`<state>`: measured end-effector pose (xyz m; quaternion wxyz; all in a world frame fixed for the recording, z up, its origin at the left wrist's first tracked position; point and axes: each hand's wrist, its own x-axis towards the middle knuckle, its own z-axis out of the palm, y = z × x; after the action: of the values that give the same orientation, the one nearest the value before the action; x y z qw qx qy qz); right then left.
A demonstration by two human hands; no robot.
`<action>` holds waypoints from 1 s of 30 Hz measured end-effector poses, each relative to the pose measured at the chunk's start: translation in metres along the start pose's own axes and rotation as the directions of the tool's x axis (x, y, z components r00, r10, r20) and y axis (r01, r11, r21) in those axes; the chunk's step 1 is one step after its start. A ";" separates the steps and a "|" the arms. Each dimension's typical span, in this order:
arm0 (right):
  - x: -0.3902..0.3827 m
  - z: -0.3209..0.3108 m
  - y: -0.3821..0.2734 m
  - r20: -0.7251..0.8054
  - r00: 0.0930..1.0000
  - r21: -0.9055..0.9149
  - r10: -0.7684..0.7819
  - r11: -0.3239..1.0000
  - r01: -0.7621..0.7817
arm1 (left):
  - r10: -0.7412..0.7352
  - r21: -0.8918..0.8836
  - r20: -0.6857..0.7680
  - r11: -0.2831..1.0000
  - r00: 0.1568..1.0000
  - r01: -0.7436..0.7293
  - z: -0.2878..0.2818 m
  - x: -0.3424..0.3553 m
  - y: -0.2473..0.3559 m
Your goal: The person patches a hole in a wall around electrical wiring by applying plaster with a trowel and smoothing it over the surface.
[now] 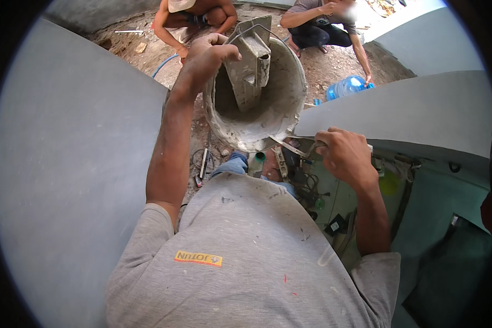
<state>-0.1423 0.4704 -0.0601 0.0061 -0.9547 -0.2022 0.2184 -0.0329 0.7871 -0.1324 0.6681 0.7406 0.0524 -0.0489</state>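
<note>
In front of me is a round bucket, caked inside with grey plaster. My left hand is closed at its far left rim, with the thumb over the edge of a plaster-caked float. The float stands tilted inside the bucket, its box-shaped handle facing right. Whether the left fingers also grip the bucket rim is hidden. My right hand is closed around the handle of a narrow-bladed trowel. The trowel's blade reaches over the near rim of the bucket and touches it.
Smooth grey walls rise on the left and curve along the right. Two people squat on the rubble ground beyond the bucket; one person's hand touches a blue water jug. Cables and tools lie below me.
</note>
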 end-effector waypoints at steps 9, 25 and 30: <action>-0.003 -0.005 -0.018 0.050 0.999 -0.004 0.005 1.000 -0.005 | 0.000 0.040 0.089 0.999 0.996 -0.004 0.004 0.017 0.004; 0.013 0.036 0.005 0.236 0.960 0.601 -0.149 0.799 -0.024 | -0.064 0.187 0.231 0.982 0.971 0.020 0.003 0.037 0.012; 0.009 0.059 0.004 0.360 0.891 0.849 -0.277 0.492 -0.190 | -0.078 0.207 0.150 0.977 0.986 0.046 -0.012 0.037 0.006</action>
<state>-0.1578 0.4657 -0.1174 0.4441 -0.7352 -0.0846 0.5051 0.0047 0.7990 -0.1308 0.5893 0.7967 0.0174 -0.1329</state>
